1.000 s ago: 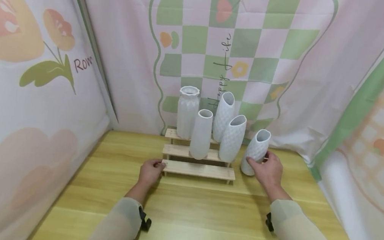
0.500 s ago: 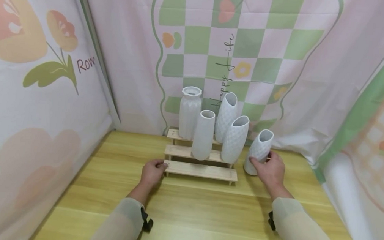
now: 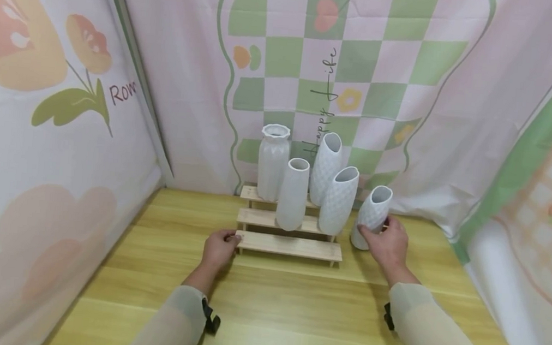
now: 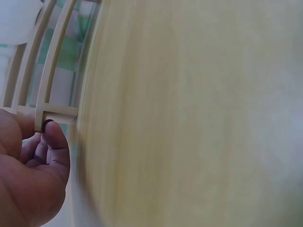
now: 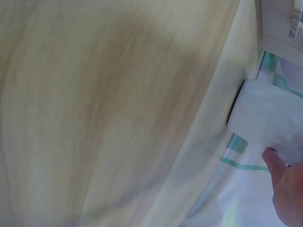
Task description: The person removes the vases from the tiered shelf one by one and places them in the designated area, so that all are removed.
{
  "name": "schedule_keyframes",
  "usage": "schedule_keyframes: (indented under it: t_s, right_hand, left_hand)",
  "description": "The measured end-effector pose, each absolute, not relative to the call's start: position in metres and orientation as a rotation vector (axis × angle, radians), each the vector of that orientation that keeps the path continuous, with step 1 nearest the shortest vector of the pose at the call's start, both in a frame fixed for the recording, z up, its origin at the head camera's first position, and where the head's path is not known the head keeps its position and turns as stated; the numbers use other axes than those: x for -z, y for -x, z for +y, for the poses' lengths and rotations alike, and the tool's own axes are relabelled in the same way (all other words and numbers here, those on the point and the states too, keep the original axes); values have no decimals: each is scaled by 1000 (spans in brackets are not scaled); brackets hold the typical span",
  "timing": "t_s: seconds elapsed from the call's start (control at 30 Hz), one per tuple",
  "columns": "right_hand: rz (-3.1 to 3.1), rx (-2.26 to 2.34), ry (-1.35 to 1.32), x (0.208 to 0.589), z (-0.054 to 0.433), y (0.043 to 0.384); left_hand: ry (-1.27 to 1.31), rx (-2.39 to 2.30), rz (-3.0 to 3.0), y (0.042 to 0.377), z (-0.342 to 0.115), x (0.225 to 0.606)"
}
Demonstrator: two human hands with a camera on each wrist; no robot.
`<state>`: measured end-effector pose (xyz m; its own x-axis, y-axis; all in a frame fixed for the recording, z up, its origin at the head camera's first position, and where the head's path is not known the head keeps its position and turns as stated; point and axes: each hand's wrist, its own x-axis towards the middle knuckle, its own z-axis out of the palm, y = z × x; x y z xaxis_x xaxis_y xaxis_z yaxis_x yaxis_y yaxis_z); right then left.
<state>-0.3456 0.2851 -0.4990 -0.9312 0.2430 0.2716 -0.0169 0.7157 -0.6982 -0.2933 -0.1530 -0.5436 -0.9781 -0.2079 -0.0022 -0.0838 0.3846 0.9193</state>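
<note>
Table point(image 3: 254, 307): your right hand point(image 3: 390, 243) grips a vase point(image 3: 369, 219) right of the stand point(image 3: 289, 245), your left hand point(image 3: 219, 248) pinching its left end. Four other vases point(image 3: 292, 198) occupy it.

- Free passage: the worktop's point(image 3: 264, 308) back left corner, before the stepped stand point(image 3: 289, 245), and over its bottom step.
- Four vases point(image 3: 291, 201) crowd its upper two steps.
- Right hand point(image 3: 390, 245) and held vase point(image 3: 375, 207) block its right end.

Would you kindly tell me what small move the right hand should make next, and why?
Probably bring the held vase over onto the bottom step: the right hand grips it beside the stand, that step bears no vase, and the left hand pinches its left end.
</note>
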Motion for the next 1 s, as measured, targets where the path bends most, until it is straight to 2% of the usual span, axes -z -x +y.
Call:
schedule_keyframes:
  t_s: [1.0]
  right_hand:
    - [-2572,-1047,135,497,290,336]
  left_hand:
    - [-293,1646,-2530,293,-153,541]
